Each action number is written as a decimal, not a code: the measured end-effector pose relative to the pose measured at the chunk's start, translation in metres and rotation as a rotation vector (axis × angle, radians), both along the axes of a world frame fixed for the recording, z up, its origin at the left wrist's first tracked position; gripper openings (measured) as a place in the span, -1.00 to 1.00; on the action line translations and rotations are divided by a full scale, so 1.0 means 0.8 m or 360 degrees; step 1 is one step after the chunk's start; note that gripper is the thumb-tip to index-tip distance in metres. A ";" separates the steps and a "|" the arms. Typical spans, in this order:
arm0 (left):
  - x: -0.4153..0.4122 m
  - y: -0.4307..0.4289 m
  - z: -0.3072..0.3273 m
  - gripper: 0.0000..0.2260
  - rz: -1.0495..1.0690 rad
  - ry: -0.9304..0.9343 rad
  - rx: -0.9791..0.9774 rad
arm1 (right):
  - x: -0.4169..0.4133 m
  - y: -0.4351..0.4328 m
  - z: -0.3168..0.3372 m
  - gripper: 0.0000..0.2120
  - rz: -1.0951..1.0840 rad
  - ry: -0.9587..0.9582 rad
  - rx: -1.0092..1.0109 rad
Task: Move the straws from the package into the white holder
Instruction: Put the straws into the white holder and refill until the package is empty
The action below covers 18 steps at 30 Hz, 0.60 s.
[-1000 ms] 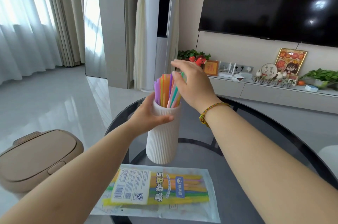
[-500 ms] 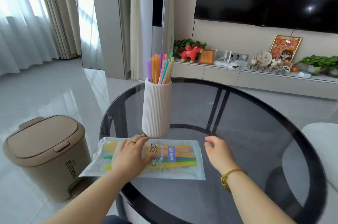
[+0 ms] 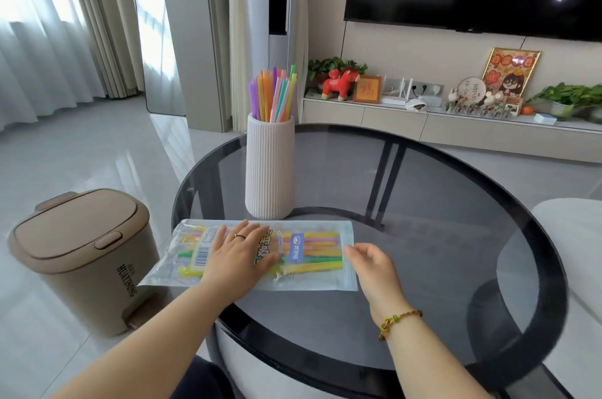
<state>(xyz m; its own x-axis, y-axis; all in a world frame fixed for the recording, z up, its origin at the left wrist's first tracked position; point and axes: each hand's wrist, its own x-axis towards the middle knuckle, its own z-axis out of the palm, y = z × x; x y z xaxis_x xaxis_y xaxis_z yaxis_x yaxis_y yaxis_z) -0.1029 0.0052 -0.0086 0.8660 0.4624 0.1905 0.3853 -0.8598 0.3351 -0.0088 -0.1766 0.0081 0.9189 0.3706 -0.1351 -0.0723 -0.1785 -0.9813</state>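
A ribbed white holder (image 3: pixel 269 170) stands upright on the round dark glass table (image 3: pixel 423 235), with several coloured straws (image 3: pixel 273 94) sticking out of its top. In front of it lies a clear plastic package (image 3: pixel 312 255) with more coloured straws inside. My left hand (image 3: pixel 237 255) rests flat on the left half of the package, fingers spread. At the package's right end my right hand (image 3: pixel 374 263) touches the edge with loosely curled fingers and holds nothing.
A beige pedal bin (image 3: pixel 84 252) stands on the floor left of the table. A white seat (image 3: pixel 573 235) is at the right edge. Behind are a low TV cabinet (image 3: pixel 456 125) with ornaments and a wall TV.
Both hands left the holder and came down to the package. In the last half second my right hand slid left to the package's right end; my left hand stayed flat on it.
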 end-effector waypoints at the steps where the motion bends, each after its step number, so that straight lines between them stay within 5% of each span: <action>1: -0.001 -0.002 0.001 -0.52 0.0011 -0.0031 -0.0007 | -0.001 0.002 0.000 -0.85 -0.0003 0.0048 0.0060; 5: -0.007 -0.022 0.005 -0.61 0.0106 -0.0434 -0.0091 | -0.001 0.013 -0.004 -0.82 -0.0177 0.0225 0.0258; 8: -0.018 -0.049 0.012 -0.95 0.0172 -0.1054 -0.0292 | 0.000 0.018 -0.002 -0.79 -0.0306 0.0344 0.0401; 9: -0.023 -0.057 0.012 -0.86 0.0174 -0.1119 -0.0409 | 0.001 0.017 -0.002 -0.79 -0.0334 0.0371 0.0431; 12: -0.032 -0.074 0.007 -0.62 0.0227 -0.0929 -0.0940 | 0.004 0.011 0.000 -0.81 -0.0354 0.0458 0.0561; 18: -0.029 -0.069 0.001 -0.74 0.0498 -0.0869 -0.2177 | -0.009 0.010 0.005 -0.82 -0.0294 0.0603 0.0746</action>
